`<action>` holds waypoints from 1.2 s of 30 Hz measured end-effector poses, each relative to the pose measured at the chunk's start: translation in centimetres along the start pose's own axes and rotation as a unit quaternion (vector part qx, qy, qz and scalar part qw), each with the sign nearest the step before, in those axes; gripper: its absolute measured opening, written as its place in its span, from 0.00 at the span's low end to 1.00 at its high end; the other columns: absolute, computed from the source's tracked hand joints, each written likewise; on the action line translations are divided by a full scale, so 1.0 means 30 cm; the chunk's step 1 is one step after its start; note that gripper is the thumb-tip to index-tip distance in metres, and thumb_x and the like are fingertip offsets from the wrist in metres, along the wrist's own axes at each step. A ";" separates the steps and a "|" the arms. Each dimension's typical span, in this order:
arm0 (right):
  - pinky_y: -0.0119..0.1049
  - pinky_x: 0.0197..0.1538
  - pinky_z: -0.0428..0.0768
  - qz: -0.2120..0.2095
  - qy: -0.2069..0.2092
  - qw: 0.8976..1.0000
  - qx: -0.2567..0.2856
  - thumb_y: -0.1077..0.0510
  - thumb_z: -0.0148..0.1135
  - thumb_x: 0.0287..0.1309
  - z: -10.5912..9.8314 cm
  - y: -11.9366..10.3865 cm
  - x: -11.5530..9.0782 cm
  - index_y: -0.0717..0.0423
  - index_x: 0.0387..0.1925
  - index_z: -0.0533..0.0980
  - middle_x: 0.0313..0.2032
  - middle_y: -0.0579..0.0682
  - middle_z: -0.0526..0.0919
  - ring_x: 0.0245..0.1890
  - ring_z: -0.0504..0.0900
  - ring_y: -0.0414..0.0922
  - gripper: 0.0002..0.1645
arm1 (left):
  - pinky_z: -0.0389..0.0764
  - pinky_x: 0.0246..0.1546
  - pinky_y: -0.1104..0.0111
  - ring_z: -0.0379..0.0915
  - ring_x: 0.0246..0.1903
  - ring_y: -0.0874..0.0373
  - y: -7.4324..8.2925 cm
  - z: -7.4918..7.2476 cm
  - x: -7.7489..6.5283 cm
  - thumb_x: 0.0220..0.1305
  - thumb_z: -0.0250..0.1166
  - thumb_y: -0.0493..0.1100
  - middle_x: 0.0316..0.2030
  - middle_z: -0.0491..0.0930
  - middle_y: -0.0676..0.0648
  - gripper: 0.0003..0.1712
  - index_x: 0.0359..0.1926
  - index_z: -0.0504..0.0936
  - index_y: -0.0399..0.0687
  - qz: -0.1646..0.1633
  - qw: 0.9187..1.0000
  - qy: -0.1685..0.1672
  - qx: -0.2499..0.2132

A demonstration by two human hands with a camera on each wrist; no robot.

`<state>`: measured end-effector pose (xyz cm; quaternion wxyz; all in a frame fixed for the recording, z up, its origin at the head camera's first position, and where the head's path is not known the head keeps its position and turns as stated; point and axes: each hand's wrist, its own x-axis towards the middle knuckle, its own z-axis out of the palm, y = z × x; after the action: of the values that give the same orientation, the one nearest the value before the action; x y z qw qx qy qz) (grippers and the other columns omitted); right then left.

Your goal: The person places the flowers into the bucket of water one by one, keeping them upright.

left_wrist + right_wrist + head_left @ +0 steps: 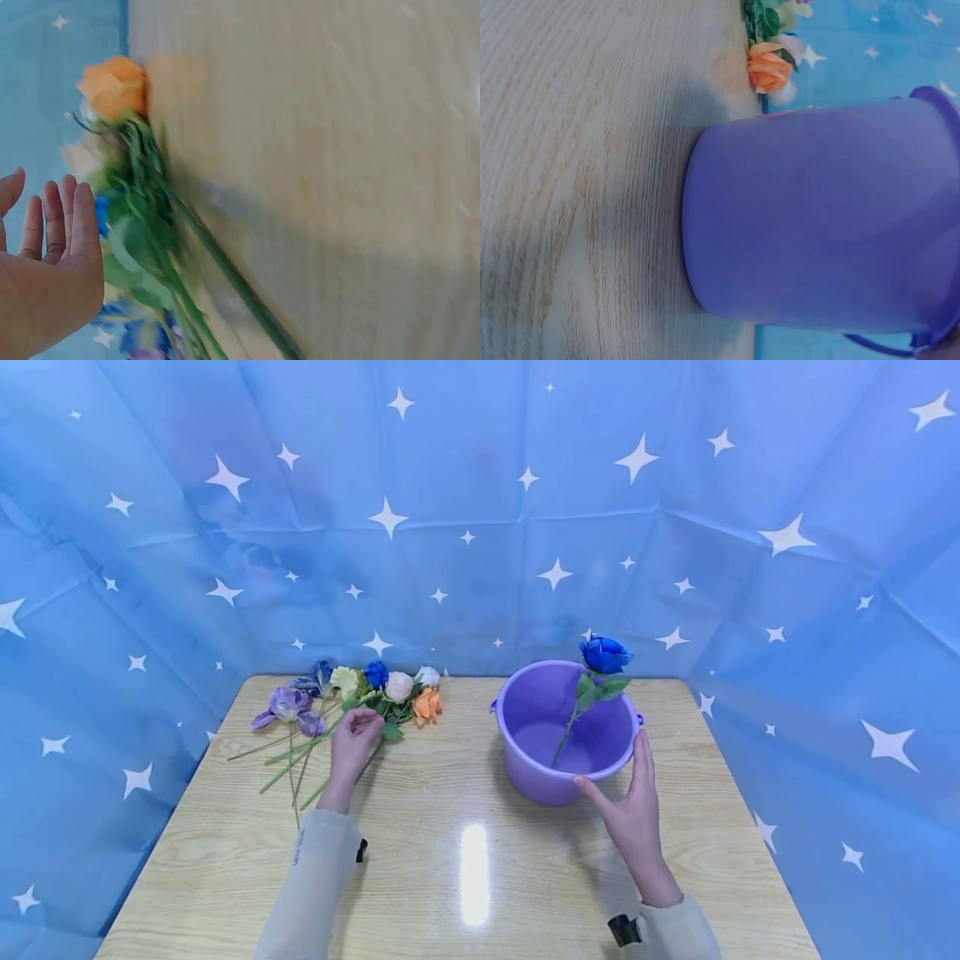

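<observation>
A purple bucket stands upright on the table, with one blue rose leaning inside it, bloom above the rim. My right hand touches the bucket's rim, thumb at the front and straight fingers along the right side; only a sliver of it shows in the right wrist view. At the left, my left hand hovers over a pile of artificial flowers. In the left wrist view its fingers are extended, holding nothing, beside green stems and an orange rose.
Among the pile lie purple flowers, a yellow-green bloom, another blue rose, a pale pink one and a white one. Their stems point toward the front. Behind the wooden table hangs a blue starred cloth.
</observation>
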<state>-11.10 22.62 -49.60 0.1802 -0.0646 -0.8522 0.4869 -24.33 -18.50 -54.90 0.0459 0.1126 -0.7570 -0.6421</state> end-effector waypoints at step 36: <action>0.60 0.78 0.52 0.001 -0.003 1.000 0.006 0.52 0.79 0.47 -0.003 -0.004 0.000 0.48 0.80 0.42 0.80 0.48 0.42 0.80 0.45 0.52 0.69 | 0.76 0.36 0.82 0.75 0.33 0.71 -0.142 -0.233 -0.017 0.62 0.68 0.34 0.47 0.84 0.34 0.16 0.50 0.81 0.32 -0.033 0.979 -0.018 0.202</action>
<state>-11.05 22.64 -49.46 0.1777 -0.0630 -0.8499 0.4920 -21.86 -25.75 -57.85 -0.0131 0.1327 -0.8674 -0.4794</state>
